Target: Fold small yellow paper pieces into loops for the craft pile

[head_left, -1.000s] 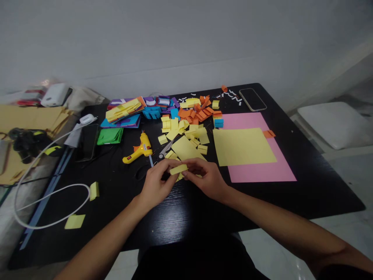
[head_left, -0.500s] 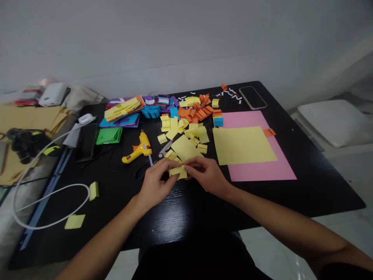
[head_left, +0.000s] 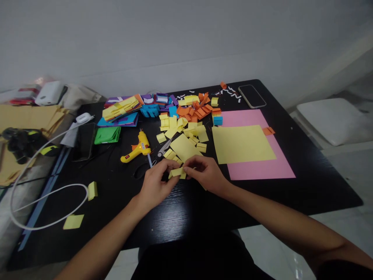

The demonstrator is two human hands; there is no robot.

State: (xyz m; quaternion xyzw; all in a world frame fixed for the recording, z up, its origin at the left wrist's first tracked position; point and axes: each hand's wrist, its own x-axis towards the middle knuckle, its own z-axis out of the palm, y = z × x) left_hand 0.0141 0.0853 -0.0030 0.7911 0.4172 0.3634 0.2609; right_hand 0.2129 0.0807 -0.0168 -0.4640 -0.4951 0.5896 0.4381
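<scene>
A small folded piece of yellow paper (head_left: 176, 172) is pinched between my two hands above the black table. My left hand (head_left: 159, 179) grips its left end, thumb in front and fingers behind. With thumb and forefinger my right hand (head_left: 205, 173) holds the right end; its other fingers are curled and partly hidden. Just beyond the hands lie a larger yellow sheet (head_left: 185, 147) and a heap of folded yellow pieces (head_left: 175, 124). Scissors (head_left: 164, 148) rest beside the heap, and a yellow glue gun (head_left: 140, 147) lies left of them.
A yellow sheet (head_left: 244, 146) overlaps a pink sheet (head_left: 262, 172) at the right. Orange folded pieces (head_left: 201, 112), coloured paper bundles (head_left: 122, 111) and a green stack (head_left: 107, 135) lie farther back. Phones are at the back right (head_left: 252, 96) and left (head_left: 84, 142). A white cable (head_left: 52, 190) loops at the left.
The yellow paper between my hands has tilted, its left part now folded up more. My hands stay in nearly the same place. The view has shifted slightly.
</scene>
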